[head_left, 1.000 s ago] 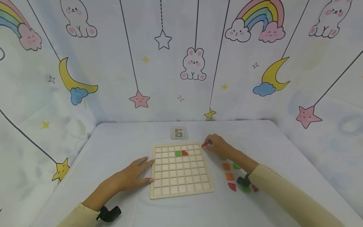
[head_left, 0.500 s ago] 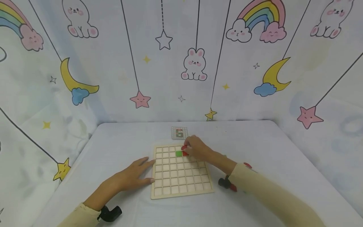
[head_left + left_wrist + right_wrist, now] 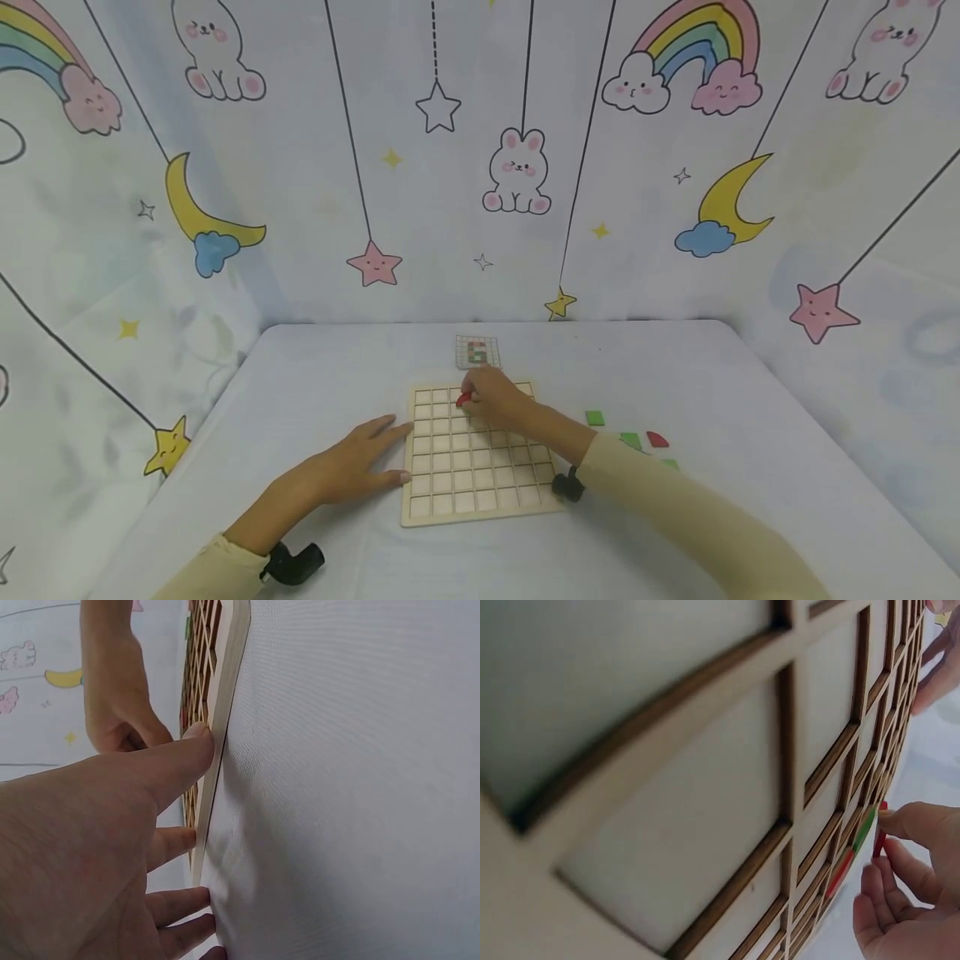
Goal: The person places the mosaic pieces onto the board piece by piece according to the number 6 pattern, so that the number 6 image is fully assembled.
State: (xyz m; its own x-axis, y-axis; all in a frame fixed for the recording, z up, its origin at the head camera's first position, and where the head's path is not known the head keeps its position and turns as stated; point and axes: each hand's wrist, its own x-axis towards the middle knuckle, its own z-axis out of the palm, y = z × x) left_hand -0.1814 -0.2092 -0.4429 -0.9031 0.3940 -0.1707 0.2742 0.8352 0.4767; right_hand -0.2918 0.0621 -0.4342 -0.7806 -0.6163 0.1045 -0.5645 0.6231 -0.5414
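Right hand (image 3: pixel 498 402) pinches a red quarter-round tile (image 3: pixel 464 400) at the far rows of the wooden grid board (image 3: pixel 462 481), just beside a green tile (image 3: pixel 864 829); left hand (image 3: pixel 348 460), fingers spread, touches board's left edge; pattern card (image 3: pixel 477 352) lies just beyond; loose green squares (image 3: pixel 595 418) lie right.

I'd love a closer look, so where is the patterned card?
In the head view, the patterned card lies mid-picture on the white cloth, beyond the far edge of the wooden board, with the right hand on its near side.
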